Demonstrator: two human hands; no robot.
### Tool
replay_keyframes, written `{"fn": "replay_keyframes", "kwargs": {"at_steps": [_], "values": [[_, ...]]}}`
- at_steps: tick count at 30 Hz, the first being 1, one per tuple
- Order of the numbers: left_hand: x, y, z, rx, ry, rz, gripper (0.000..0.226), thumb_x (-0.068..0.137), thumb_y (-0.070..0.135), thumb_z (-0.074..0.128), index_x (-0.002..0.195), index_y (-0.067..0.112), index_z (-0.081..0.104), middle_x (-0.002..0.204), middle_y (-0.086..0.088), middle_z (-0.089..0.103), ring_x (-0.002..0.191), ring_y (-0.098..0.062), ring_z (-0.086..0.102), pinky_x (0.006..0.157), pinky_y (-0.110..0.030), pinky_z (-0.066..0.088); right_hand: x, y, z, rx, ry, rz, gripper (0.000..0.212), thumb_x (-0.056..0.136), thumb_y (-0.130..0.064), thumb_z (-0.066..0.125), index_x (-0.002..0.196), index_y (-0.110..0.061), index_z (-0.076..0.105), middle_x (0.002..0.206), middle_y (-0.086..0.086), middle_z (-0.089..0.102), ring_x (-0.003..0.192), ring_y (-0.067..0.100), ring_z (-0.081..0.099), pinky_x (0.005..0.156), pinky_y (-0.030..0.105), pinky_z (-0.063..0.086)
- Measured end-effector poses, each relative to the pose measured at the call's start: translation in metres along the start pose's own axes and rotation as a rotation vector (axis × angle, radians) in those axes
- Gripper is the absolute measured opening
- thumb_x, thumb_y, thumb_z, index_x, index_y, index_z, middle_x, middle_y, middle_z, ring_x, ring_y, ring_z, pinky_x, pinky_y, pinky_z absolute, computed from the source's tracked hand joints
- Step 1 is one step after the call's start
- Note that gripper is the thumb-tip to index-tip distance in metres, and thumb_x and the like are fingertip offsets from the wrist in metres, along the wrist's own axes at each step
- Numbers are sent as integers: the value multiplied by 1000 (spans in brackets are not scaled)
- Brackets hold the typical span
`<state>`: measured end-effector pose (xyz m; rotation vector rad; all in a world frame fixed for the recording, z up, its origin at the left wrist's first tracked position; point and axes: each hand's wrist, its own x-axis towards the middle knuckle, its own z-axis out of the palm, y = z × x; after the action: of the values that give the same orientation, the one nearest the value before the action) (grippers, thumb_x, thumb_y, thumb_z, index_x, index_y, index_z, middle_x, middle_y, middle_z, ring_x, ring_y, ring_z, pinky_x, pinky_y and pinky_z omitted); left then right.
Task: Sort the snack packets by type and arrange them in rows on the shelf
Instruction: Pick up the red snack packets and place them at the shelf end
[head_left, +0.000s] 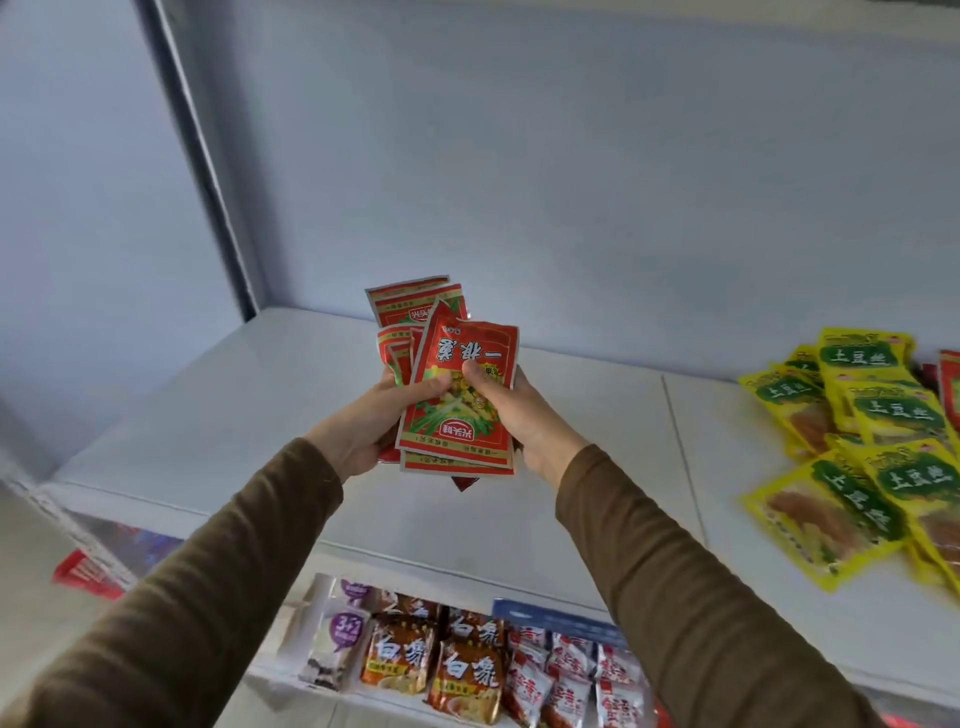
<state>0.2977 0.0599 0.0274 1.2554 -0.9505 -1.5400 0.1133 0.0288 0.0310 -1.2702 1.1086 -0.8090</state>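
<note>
Head view, item one: I am watching the left hand (358, 431) and the right hand (524, 415) holding a bundle of red snack packets (457, 395) up over the white shelf (234, 405), clear of its surface. Both thumbs are pressing on the front packet, with the remaining fingers curling behind the stack, so each hand is clamping the bundle from its own side; I am judging this two-sided hold to be squaring the loose packets before they go down as a row. More red packets are fanning out above the fingertips, and one corner is poking out below the palms. The front packet is facing the camera upside down; its large white characters are appearing to read 一根葱, though I am not certain, and the small red logo nearer the wrists is too small to read. Item two: yellow snack packets (852, 447) are lying well to the right of the right-hand fingers in a loose overlapping heap, their green labels reading 土豆丝. Item three: below the wrists, on a lower shelf, orange packets (462, 675) are showing 白象.
</note>
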Motion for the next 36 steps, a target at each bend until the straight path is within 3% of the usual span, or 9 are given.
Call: {"fn": "replay_keyframes", "kwargs": {"at_steps": [3, 11, 14, 16, 18, 23, 28, 33, 36], "values": [[-6, 1, -48, 26, 11, -35, 69, 73, 43, 84, 132, 25, 55, 109, -7, 78, 95, -34, 77, 66, -40, 63, 7, 6, 48, 19, 21, 18, 43, 82, -68, 67, 117, -47, 52, 105, -11, 76, 86, 11, 76, 73, 34, 60], [-8, 25, -166, 161, 85, -133, 70, 66, 47, 86, 127, 24, 57, 105, -8, 79, 91, -34, 78, 63, -38, 63, 47, 8, 162, 147, 8, 58, 49, 90, -52, 69, 131, -37, 46, 115, -5, 72, 95, 16, 74, 71, 33, 60], [4, 43, -205, 239, 152, -114, 71, 69, 38, 89, 129, 21, 55, 108, -9, 78, 93, -35, 77, 73, -44, 64, 74, 3, 198, 172, -9, 52, 52, 92, -48, 68, 135, -34, 41, 118, -5, 69, 98, 16, 72, 75, 35, 60], [11, 53, -228, 290, 228, -82, 70, 69, 32, 90, 128, 22, 54, 107, -7, 79, 93, -34, 77, 82, -50, 63, 90, 5, 222, 190, -9, 46, 53, 93, -44, 69, 135, -35, 38, 114, -8, 68, 92, 12, 72, 67, 29, 59], [13, 58, -247, 326, 272, -97, 73, 64, 38, 89, 126, 24, 53, 99, -5, 80, 88, -33, 78, 77, -48, 64, 102, 10, 247, 231, -10, 73, 52, 93, -40, 70, 133, -37, 37, 110, -8, 69, 85, 8, 74, 60, 25, 58], [27, 71, -279, 384, 414, -127, 99, 57, 66, 84, 138, 33, 38, 111, -7, 74, 88, -33, 78, 81, -50, 63, 133, 8, 296, 253, 23, 88, 57, 89, -39, 73, 135, -37, 39, 116, -4, 68, 96, 20, 73, 83, 46, 62], [49, 87, -301, 405, 411, -92, 130, 58, 69, 81, 159, 42, 3, 128, -3, 63, 88, -27, 75, 72, -40, 63, 159, -13, 308, 144, 164, 34, 62, 82, -37, 79, 134, -36, 46, 125, 2, 62, 107, 23, 67, 89, 44, 60], [52, 86, -322, 473, 398, -87, 130, 55, 74, 73, 160, 41, 3, 144, -3, 55, 79, -18, 70, 50, -26, 54, 166, -10, 332, 119, 190, -42, 56, 97, -41, 64, 146, -41, 36, 131, -1, 61, 115, 23, 65, 95, 49, 57], [54, 82, -328, 550, 349, -44, 118, 67, 72, 72, 160, 42, 7, 151, -2, 50, 96, -24, 70, 73, -37, 61, 168, -5, 342, 20, 282, -126, 46, 101, -37, 59, 142, -41, 39, 132, -2, 59, 122, 24, 59, 95, 50, 57]]}}
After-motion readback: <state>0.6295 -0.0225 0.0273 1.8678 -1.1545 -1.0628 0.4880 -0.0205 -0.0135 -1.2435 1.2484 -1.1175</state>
